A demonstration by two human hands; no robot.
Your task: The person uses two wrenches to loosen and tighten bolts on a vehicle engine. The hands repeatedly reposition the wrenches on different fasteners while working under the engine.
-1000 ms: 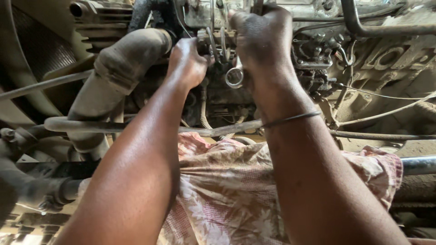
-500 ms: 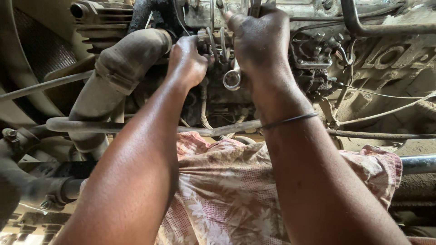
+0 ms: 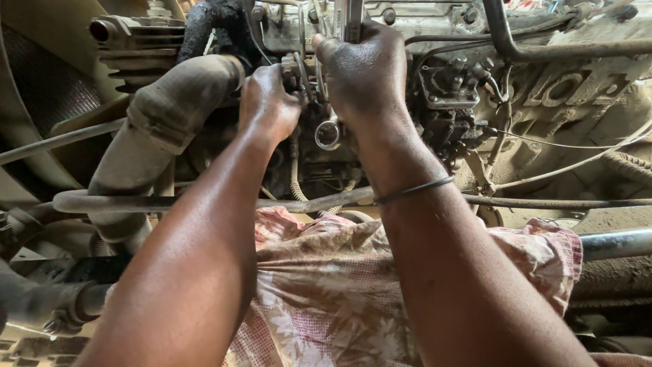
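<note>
Wrench [image 3: 337,102] gripped upright against a grimy engine, both hands working at one fitting.

Right hand [image 3: 367,75] is clenched around the wrench shank, its ring end [image 3: 328,133] hanging free just below the fist; left hand [image 3: 267,102] is closed on a small fitting [image 3: 293,68] just beside it, what exactly it pinches I cannot tell. To do this well, I judge the tool should sit square on the fastener, with the left hand steadying the part and the pull kept smooth. A patterned cloth [image 3: 326,292] lies under the forearms, beside a dusty hose [image 3: 163,129]. No containers show.
</note>
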